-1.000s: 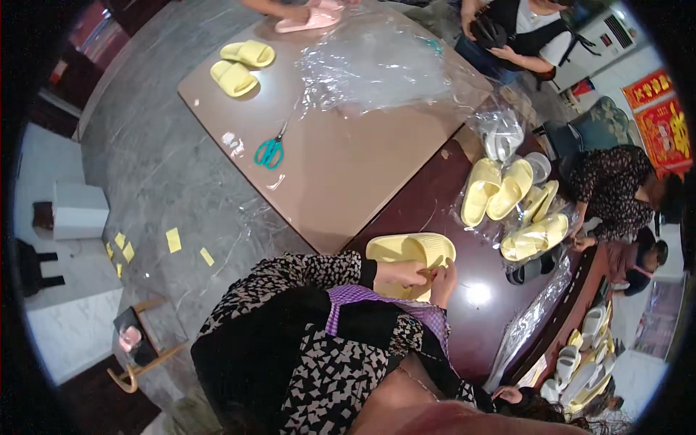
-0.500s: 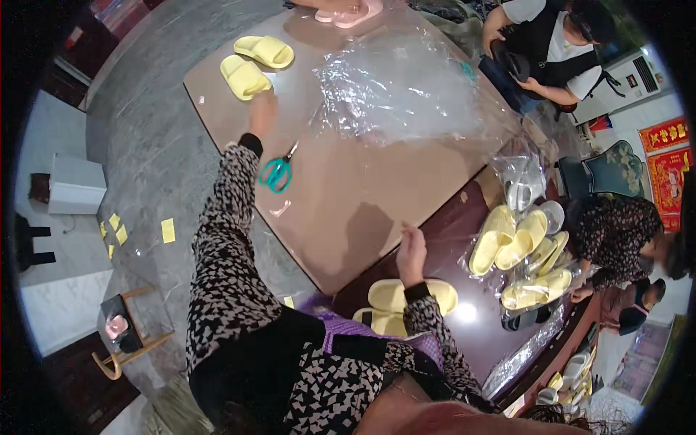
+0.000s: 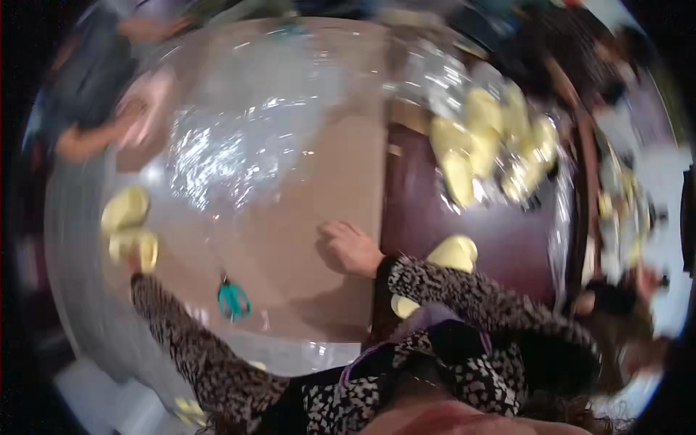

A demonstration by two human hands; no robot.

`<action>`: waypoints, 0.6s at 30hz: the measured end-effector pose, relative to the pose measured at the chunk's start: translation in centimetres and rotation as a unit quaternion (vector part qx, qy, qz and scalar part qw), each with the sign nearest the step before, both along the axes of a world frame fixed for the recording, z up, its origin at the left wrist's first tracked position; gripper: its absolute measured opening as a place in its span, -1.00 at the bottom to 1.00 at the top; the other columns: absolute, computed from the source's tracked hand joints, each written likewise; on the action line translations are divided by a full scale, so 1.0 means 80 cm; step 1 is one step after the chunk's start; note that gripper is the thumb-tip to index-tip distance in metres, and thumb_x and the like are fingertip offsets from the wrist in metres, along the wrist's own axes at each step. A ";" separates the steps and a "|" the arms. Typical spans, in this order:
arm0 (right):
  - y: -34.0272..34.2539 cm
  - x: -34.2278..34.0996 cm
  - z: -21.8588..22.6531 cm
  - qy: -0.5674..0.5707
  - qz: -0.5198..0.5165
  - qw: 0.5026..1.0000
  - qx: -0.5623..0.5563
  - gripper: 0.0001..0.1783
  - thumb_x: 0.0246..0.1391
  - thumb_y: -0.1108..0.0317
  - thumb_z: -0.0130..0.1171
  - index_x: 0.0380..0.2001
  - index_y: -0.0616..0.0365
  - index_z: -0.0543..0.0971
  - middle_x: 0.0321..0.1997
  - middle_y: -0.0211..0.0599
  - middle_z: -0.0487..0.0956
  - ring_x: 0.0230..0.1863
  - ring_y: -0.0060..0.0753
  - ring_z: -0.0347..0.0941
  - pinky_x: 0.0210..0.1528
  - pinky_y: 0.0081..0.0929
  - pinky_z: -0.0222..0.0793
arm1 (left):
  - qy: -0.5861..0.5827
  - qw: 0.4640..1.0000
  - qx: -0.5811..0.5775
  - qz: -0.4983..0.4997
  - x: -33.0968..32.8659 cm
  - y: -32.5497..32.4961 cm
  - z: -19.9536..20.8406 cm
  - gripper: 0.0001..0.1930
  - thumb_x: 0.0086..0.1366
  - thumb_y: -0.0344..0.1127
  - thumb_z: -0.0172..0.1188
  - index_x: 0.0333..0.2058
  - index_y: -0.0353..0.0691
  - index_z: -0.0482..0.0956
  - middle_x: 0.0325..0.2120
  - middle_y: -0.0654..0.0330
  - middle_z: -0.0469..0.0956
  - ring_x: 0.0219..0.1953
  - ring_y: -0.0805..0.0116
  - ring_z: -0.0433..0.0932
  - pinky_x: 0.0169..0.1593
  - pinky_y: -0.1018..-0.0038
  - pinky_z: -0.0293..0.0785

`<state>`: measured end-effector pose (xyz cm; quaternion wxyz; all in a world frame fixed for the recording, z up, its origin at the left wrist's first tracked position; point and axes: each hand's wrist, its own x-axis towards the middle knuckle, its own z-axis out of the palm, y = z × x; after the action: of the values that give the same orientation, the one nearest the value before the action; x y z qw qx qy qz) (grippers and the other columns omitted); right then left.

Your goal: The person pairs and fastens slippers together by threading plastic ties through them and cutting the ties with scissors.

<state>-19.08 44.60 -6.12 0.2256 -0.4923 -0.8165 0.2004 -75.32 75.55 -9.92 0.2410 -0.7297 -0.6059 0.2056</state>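
My left hand point(image 3: 135, 264) is at the near one of two yellow slippers, the near slipper point(image 3: 145, 248) touching it or nearly so. Blur smears its fingers, so their grip cannot be read. Beyond it lies the far yellow slipper point(image 3: 125, 208). My right hand point(image 3: 351, 248) is over the brown tabletop board point(image 3: 330, 188), fingers stretched out and holding nothing. Between my arms rest teal-handled scissors point(image 3: 233, 301). Under and beside my right forearm, another pair of yellow slippers point(image 3: 453, 254) is partly hidden.
Clear plastic film point(image 3: 232, 145) covers much of the board's far half. Bagged yellow slippers point(image 3: 482, 138) are heaped on the dark red table point(image 3: 428, 210) at right. At far left another person's hand point(image 3: 90, 141) is by a pink slipper point(image 3: 148, 105). More people stand beyond the right edge.
My view has swung to the right, shifting and blurring the scene. My right hand has come over the board with its fingers spread. My left hand remains by the near yellow slipper.
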 end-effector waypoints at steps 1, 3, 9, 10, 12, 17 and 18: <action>0.000 -0.004 -0.001 0.016 0.004 1.000 0.022 -0.84 -0.10 0.38 -0.04 -0.38 0.17 0.36 0.07 -0.08 0.31 0.16 -0.10 0.16 0.20 -0.12 -0.01 | -0.019 0.999 0.003 -0.048 0.055 0.033 -0.003 -0.62 0.28 -0.12 -0.16 -0.02 -0.20 0.35 -0.08 0.10 0.40 0.03 0.17 0.30 0.22 0.23 -0.02; 0.004 0.019 -0.005 0.011 -0.061 0.997 0.045 -0.83 -0.08 0.37 -0.05 -0.36 0.16 0.37 0.07 -0.09 0.31 0.16 -0.11 0.16 0.21 -0.13 -0.01 | -0.071 0.985 0.007 -0.159 0.207 0.075 -0.003 -0.62 0.28 -0.14 -0.16 -0.01 -0.21 0.35 -0.07 0.09 0.40 0.04 0.17 0.30 0.21 0.24 -0.01; -0.007 0.021 -0.006 0.062 -0.030 0.991 0.116 -0.80 -0.07 0.33 -0.02 -0.33 0.13 0.39 0.02 -0.13 0.33 0.13 -0.13 0.18 0.20 -0.15 -0.01 | -0.170 0.930 0.012 -0.327 0.406 0.058 0.037 -0.63 0.29 -0.19 -0.17 0.00 -0.22 0.33 -0.05 0.09 0.38 0.06 0.16 0.28 0.20 0.25 0.03; -0.009 0.019 -0.007 0.062 -0.035 0.986 0.153 -0.77 -0.11 0.31 -0.01 -0.32 0.14 0.41 -0.02 -0.14 0.34 0.08 -0.14 0.19 0.20 -0.16 -0.03 | -0.191 0.922 0.017 -0.338 0.424 0.044 0.042 -0.63 0.29 -0.19 -0.17 0.01 -0.22 0.32 -0.05 0.08 0.38 0.06 0.16 0.28 0.20 0.25 0.03; -0.017 0.022 0.001 0.076 -0.037 0.982 0.168 -0.83 -0.08 0.35 -0.03 -0.35 0.12 0.40 -0.10 -0.17 0.39 0.02 -0.13 0.27 0.10 -0.15 0.10 | -0.233 0.907 0.028 -0.351 0.454 0.007 0.055 -0.63 0.29 -0.21 -0.17 0.01 -0.23 0.32 -0.04 0.08 0.37 0.06 0.16 0.28 0.19 0.26 0.05; -0.024 0.053 0.025 0.127 -0.120 0.983 -0.054 -0.92 0.01 0.40 -0.07 -0.40 0.13 0.38 -0.47 -0.26 0.47 -0.37 -0.14 0.44 -0.28 -0.22 0.34 | -0.316 0.877 0.064 -0.356 0.461 -0.092 0.101 -0.63 0.29 -0.25 -0.18 0.03 -0.24 0.30 -0.02 0.08 0.35 0.08 0.15 0.26 0.18 0.27 0.08; -0.036 0.069 0.034 0.126 -0.123 0.983 -0.046 -0.92 0.01 0.40 -0.07 -0.40 0.13 0.38 -0.47 -0.26 0.47 -0.37 -0.14 0.44 -0.28 -0.22 0.34 | -0.331 0.871 0.071 -0.355 0.459 -0.114 0.111 -0.63 0.29 -0.26 -0.18 0.03 -0.24 0.30 -0.02 0.07 0.35 0.08 0.15 0.26 0.18 0.27 0.08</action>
<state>-13.58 41.72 -3.37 0.3263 -0.5694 -0.7050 0.2688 -38.57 66.40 -1.04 0.1343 -0.9019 -0.3632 -0.1912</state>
